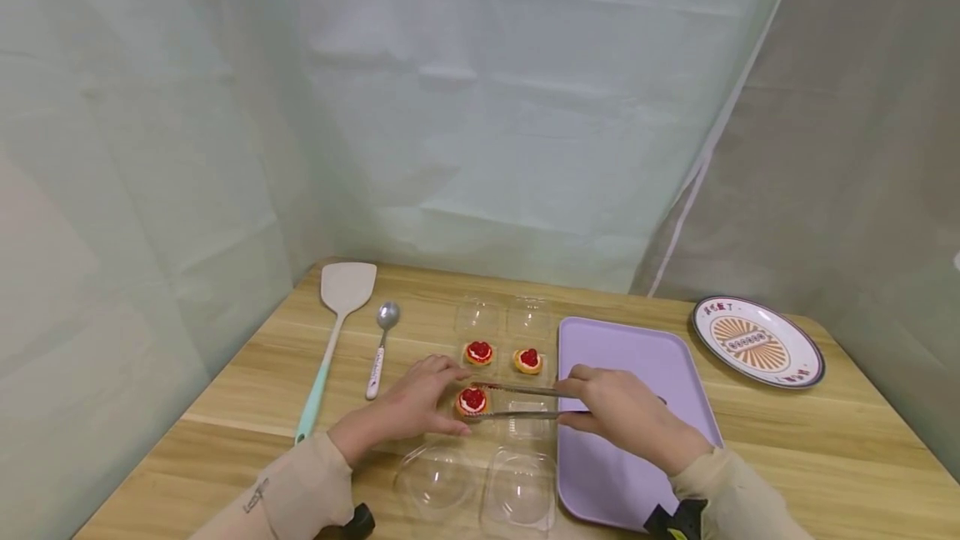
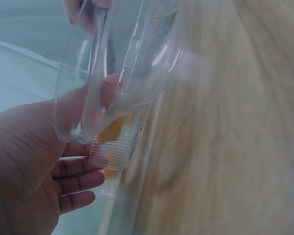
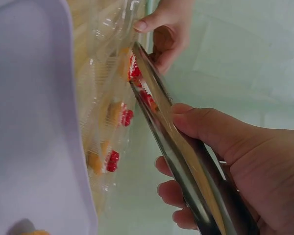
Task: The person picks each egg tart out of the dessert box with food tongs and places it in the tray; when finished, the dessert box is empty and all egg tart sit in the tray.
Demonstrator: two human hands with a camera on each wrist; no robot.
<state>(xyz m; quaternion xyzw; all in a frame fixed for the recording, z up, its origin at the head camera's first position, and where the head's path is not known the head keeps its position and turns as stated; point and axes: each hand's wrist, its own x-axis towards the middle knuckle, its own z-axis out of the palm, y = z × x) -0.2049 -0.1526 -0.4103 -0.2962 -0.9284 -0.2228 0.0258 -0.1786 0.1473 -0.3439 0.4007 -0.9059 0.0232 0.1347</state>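
Observation:
My right hand (image 1: 626,411) grips metal tongs (image 3: 167,154), thumb on one arm and fingers around the other. The tong tips reach left to a small tart (image 1: 472,401) with red fruit and white cream, one tip on either side of it. This tart sits in the near-left compartment of clear plastic boxes (image 1: 528,430). Beside that compartment is my left hand (image 1: 408,402), its fingers extended and thumb apart, partly behind a clear lid (image 2: 137,73) in the left wrist view. Two more tarts, one left (image 1: 479,352) and one right (image 1: 528,361), sit in the far compartments.
A lilac tray (image 1: 626,340) lies right of the boxes, with part of a yellowish item (image 3: 35,232) on it. Further right is a patterned plate (image 1: 757,342). On the left lie a spatula (image 1: 347,288) and a spoon (image 1: 387,315). Open lids (image 1: 519,486) extend toward me.

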